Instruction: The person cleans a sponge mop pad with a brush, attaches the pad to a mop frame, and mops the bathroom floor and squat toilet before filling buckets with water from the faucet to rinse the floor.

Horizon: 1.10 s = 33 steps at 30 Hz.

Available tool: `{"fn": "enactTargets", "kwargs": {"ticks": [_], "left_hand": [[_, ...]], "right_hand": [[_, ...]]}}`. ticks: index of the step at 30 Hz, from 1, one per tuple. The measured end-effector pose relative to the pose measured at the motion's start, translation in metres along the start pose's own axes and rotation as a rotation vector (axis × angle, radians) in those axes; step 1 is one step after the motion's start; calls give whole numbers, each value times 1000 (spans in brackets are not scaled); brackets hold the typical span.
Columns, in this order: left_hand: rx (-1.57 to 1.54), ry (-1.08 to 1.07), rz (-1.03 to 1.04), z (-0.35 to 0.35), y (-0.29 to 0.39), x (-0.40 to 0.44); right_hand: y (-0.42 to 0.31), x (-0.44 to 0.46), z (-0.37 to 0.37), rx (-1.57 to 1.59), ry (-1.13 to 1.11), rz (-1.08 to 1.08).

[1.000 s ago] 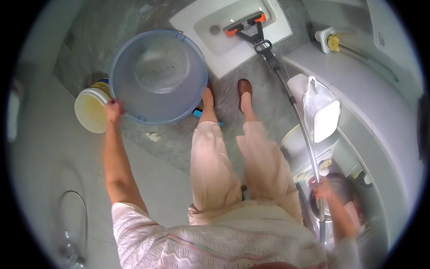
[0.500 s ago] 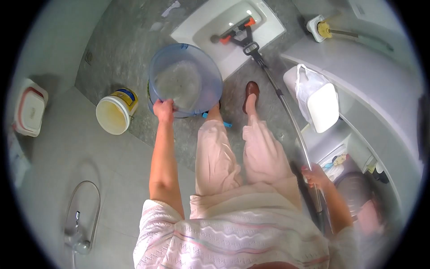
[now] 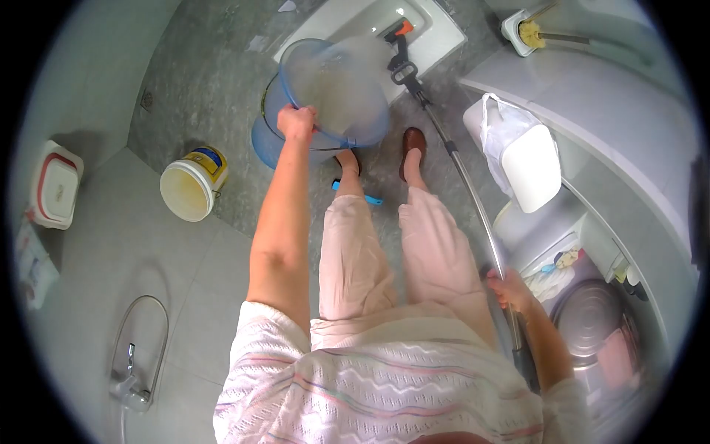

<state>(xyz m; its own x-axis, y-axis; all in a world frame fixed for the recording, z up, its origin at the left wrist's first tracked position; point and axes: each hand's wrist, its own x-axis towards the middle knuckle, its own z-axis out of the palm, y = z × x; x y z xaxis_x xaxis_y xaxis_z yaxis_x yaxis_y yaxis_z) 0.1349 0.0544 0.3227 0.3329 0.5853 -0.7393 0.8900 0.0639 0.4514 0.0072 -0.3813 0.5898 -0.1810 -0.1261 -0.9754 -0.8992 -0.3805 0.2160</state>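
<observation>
Fingers of the left hand (image 3: 297, 122) clenched on the rim of a blue basin (image 3: 336, 92). Basin tilted, ahead of the left leg; its far side blurred, contents hard to read. Fingers of the right hand (image 3: 509, 288) wrapped around the metal pole of a mop (image 3: 470, 185), low on the right, near the thigh. Pole runs forward past the right foot; mop head lies over a white pan (image 3: 441, 46) set in the floor, its left end hidden behind the basin.

Beneath the basin, a second blue vessel (image 3: 264, 144), mostly covered. Cannot tell if the two touch.

Underfoot: brown shoes (image 3: 414, 144), with a bright blue handle (image 3: 376, 200) lying close by the left one, across the ankle line. White bucket (image 3: 185, 194) with yellow and blue label near the left wall, well apart from the basin. Floor drain (image 3: 146, 100) beyond it.

Left wall: red-and-white tub (image 3: 58, 186), shower hose (image 3: 167, 318).

Right side crowded: white bin (image 3: 538, 166) with a plastic bag just beside the pole, under the edge of a grey counter (image 3: 577, 111). On that, a yellow-headed brush (image 3: 531, 34) by a white holder. Lower down, near the right forearm: round metal lid (image 3: 589, 314), pink cloth (image 3: 616, 359).
</observation>
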Motion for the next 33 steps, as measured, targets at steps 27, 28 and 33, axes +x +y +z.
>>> {"fn": "enactTargets", "kwargs": {"ticks": [27,28,33], "left_hand": [[-226,265,-375,-212,-211,39],[-229,265,-377,-217,-216,42],[-210,200,-348,-242,-261,83]], "right_hand": [[-78,-11,11,393,-325,-44],[-82,-1,15,441,-346,-41],[-111,15,54,630,-388,-8]]}}
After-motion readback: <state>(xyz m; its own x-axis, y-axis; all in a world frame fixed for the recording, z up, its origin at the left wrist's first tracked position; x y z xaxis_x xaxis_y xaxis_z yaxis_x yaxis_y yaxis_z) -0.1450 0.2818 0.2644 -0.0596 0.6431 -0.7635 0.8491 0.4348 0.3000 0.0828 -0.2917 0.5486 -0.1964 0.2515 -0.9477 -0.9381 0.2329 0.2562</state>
